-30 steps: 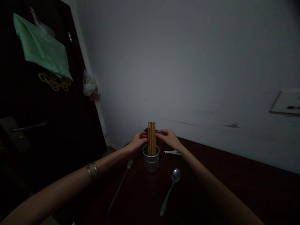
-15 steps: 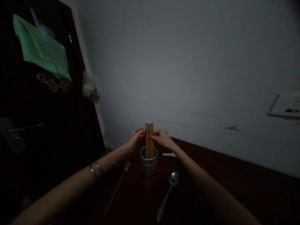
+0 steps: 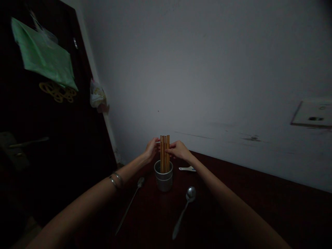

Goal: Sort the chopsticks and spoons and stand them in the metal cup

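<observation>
Several wooden chopsticks (image 3: 164,155) stand upright as a bundle in a grey metal cup (image 3: 164,181) on the dark table. My right hand (image 3: 178,150) pinches the bundle's right side, its thumb across the front. My left hand (image 3: 151,149) is closed against the left side, with its fingertips partly hidden behind the chopsticks. A long-handled spoon (image 3: 131,204) lies left of the cup, and a larger metal spoon (image 3: 184,211) lies to the right. Behind my right wrist shows a white handle (image 3: 187,168), its other end covered by my forearm.
The dark red table (image 3: 246,183) meets a pale wall (image 3: 194,76) at the back. At the left is a dark door (image 3: 64,138) with a handle (image 3: 28,142) and a hanging green cloth (image 3: 45,57). A plastic bag (image 3: 97,97) hangs beside the door frame. A wall socket (image 3: 312,114) is at the right.
My right thumb has come round onto the front of the chopsticks. My left hand has drawn in close behind the bundle's left side. Cup and spoons keep their places; the view shifts slightly.
</observation>
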Demonstrator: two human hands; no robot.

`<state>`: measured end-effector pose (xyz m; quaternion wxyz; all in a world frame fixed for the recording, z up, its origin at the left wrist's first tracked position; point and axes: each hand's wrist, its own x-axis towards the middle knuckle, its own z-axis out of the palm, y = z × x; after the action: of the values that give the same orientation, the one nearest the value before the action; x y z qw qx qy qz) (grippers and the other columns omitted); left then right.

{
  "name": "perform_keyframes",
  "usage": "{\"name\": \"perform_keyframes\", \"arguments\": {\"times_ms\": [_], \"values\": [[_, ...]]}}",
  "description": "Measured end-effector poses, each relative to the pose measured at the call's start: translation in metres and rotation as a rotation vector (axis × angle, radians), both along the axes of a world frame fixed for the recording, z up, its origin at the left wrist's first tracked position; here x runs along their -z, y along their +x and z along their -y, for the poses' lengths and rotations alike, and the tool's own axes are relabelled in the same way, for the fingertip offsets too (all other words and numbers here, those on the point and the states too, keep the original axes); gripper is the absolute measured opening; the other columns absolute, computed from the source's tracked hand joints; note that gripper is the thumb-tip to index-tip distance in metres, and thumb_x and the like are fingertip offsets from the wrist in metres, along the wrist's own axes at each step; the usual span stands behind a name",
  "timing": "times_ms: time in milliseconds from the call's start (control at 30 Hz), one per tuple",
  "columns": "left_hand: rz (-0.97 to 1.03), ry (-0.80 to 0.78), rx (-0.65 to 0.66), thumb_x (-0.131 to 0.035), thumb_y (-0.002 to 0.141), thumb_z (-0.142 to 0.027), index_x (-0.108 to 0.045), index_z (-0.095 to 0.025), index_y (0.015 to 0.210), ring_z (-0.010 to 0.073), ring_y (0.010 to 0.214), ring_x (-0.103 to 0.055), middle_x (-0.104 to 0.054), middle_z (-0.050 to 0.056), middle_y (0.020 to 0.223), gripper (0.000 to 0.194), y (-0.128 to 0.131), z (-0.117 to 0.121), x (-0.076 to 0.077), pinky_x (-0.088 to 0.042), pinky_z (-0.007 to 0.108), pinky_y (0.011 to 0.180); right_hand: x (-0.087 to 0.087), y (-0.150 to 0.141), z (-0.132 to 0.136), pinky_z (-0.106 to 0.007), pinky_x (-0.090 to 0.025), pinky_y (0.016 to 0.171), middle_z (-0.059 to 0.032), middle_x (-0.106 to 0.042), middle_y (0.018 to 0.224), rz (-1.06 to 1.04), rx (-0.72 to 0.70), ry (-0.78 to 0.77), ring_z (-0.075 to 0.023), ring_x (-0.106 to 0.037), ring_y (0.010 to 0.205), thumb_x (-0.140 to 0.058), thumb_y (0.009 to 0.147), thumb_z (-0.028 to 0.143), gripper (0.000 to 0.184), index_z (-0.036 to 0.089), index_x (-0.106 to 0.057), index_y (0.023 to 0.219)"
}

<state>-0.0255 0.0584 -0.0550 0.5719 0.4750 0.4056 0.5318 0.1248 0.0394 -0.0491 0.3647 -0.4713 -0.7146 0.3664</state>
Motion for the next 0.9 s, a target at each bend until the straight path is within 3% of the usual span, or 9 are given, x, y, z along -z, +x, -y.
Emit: {"name": "perform_keyframes", "arguments": {"times_ms": [300,400,467,533,633,733,833,900], "values": [[-0.128,-0.016,-0.098,-0.047,0.076,-0.045,-0.053,-0.013,0.096,0.0109,0.056,-0.054,-0.059,0.002,0.068,0.037,-0.013,-0.007,0.0,-0.038,0.023,0.056,-0.034,0.014,0.016,-0.017,-0.038,0.036,-0.0002,-0.056,0.047,-0.128,0.037,0.013,-0.007,-0.049,0.04,-0.062,0.069,0.021,0.013,0.01,-0.064,0.063],[-0.186,0.116,-0.344,-0.055,0.071,-0.044,-0.057,-0.013,0.088,0.0109,0.061,-0.055,-0.061,0.003,0.073,0.036,-0.018,-0.006,-0.01,-0.036,0.022,0.057,-0.05,0.026,0.022,-0.017,-0.041,0.038,-0.0029,-0.06,0.051,-0.193,0.093,0.04,-0.0089,-0.055,0.045,-0.061,0.069,0.02,0.012,0.009,-0.064,0.063],[-0.201,0.237,-0.523,-0.056,0.07,-0.041,-0.058,-0.012,0.08,0.0105,0.062,-0.054,-0.061,0.004,0.073,0.03,-0.021,-0.005,-0.024,-0.036,0.022,0.058,-0.063,0.037,0.027,-0.017,-0.043,0.04,-0.005,-0.062,0.056,-0.239,0.13,0.078,-0.0103,-0.058,0.049,-0.062,0.069,0.022,0.014,0.009,-0.064,0.067],[-0.22,0.373,-0.604,-0.055,0.071,-0.036,-0.059,-0.012,0.073,0.0104,0.061,-0.053,-0.061,0.004,0.069,0.025,-0.019,0.001,-0.044,-0.038,0.022,0.058,-0.075,0.049,0.033,-0.018,-0.044,0.041,-0.0063,-0.064,0.06,-0.273,0.164,0.126,-0.0111,-0.059,0.051,-0.063,0.067,0.025,0.017,0.008,-0.065,0.07],[-0.35,0.619,-0.498,-0.057,0.071,-0.033,-0.061,-0.012,0.071,0.0109,0.062,-0.054,-0.061,0.004,0.066,0.021,-0.001,0.026,-0.074,-0.04,0.023,0.059,-0.09,0.064,0.044,-0.019,-0.045,0.043,-0.0073,-0.065,0.062,-0.312,0.197,0.17,-0.0122,-0.06,0.053,-0.065,0.065,0.027,0.02,0.008,-0.066,0.071],[-0.589,0.827,-0.224,-0.061,0.071,-0.034,-0.065,-0.013,0.082,0.0117,0.066,-0.056,-0.065,0.005,0.077,0.024,0.028,0.067,-0.093,-0.042,0.024,0.061,-0.1,0.072,0.056,-0.02,-0.047,0.045,-0.0083,-0.066,0.063,-0.348,0.209,0.187,-0.0131,-0.062,0.055,-0.066,0.064,0.028,0.021,0.008,-0.066,0.071],[-0.743,0.879,-0.019,-0.06,0.073,-0.032,-0.064,-0.015,0.095,0.0129,0.071,-0.058,-0.066,0.006,0.082,0.028,0.054,0.102,-0.097,-0.045,0.025,0.065,-0.106,0.076,0.069,-0.02,-0.046,0.046,-0.0086,-0.067,0.066,-0.38,0.19,0.203,-0.0131,-0.062,0.056,-0.066,0.064,0.028,0.021,0.008,-0.066,0.073],[-0.783,0.851,0.036,-0.058,0.075,-0.031,-0.064,-0.015,0.097,0.0126,0.07,-0.058,-0.066,0.006,0.081,0.028,0.063,0.114,-0.093,-0.045,0.025,0.063,-0.109,0.079,0.078,-0.02,-0.046,0.046,-0.0085,-0.067,0.066,-0.386,0.163,0.211,-0.0129,-0.062,0.056,-0.067,0.063,0.028,0.021,0.008,-0.066,0.072]]}}
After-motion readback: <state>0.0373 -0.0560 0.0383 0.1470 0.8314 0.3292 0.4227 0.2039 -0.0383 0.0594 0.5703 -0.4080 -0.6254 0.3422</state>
